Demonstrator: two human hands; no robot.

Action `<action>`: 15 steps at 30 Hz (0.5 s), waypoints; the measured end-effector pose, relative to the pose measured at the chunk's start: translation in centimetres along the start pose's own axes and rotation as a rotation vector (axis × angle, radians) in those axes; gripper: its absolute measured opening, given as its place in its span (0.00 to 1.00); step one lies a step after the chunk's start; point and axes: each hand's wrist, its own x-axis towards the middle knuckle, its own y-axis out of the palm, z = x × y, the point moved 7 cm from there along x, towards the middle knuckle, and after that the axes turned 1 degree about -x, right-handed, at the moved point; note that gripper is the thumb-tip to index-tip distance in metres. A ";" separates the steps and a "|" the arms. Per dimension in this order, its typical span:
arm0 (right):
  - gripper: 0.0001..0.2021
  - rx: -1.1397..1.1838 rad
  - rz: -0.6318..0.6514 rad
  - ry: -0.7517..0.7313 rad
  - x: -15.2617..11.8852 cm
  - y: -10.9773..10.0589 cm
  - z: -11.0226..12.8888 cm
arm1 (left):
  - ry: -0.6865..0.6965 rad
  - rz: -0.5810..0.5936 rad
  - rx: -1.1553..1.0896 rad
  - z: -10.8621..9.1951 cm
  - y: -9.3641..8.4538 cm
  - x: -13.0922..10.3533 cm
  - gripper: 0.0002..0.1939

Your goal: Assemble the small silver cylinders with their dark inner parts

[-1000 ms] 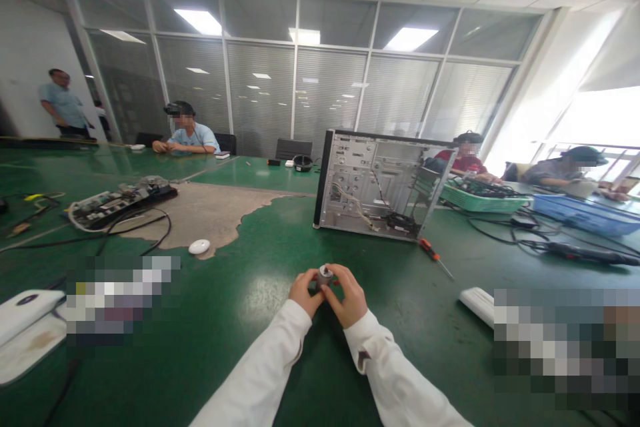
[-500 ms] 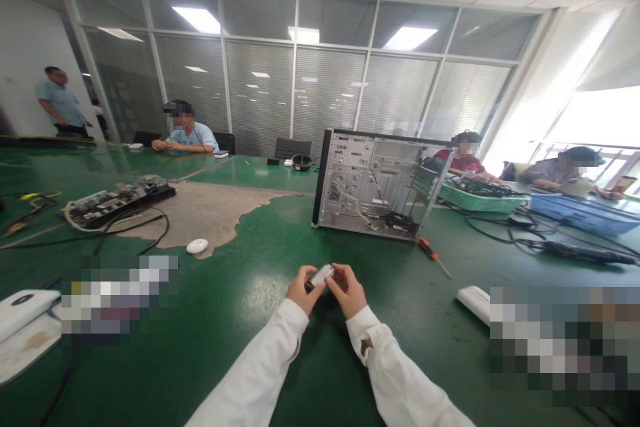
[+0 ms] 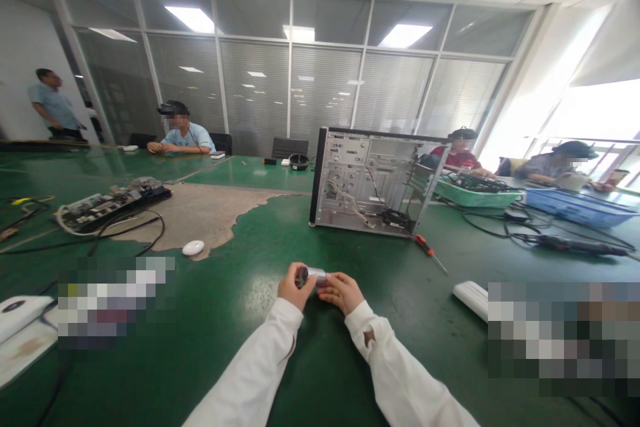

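A small silver cylinder [image 3: 315, 273] with a dark end is held between my two hands, just above the green table; its exact kind I cannot make out. My left hand [image 3: 294, 287] grips it by the dark end, thumb in front. At the other end, the fingers of my right hand [image 3: 343, 291] are closed on the silver part. Beyond my hands stands an open computer case [image 3: 367, 180], showing its metal inside and loose cables. A screwdriver [image 3: 431, 253] with an orange and black handle lies by the case's lower right corner.
To the left, a power-strip-like board of parts [image 3: 115, 203] lies with black cables, and a white round object [image 3: 193, 248] is nearer. On the right are a green basket [image 3: 480, 197], a blue basket [image 3: 583, 208] and a black corded tool [image 3: 575, 244]. Several people are around.
The cylinder has turned from a slant to nearly level, its dark end now facing more toward me. My right fingers have shifted their hold and my left hand has moved slightly left.
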 end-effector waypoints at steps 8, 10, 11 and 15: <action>0.16 0.261 -0.003 0.100 -0.5 0.1 0.0 | 0.319 0.103 0.169 -3.1 0.4 -0.8 0.15; 0.17 0.277 -0.044 0.055 -0.3 -0.3 0.1 | 0.410 0.141 0.206 -3.8 0.7 -1.1 0.14; 0.18 0.276 -0.075 0.023 -0.2 -0.6 0.1 | 0.440 0.155 0.222 -4.1 0.9 -1.3 0.14; 0.18 0.181 -0.200 -0.153 -0.2 -1.4 0.8 | 0.456 0.158 0.238 -4.2 1.0 -1.3 0.16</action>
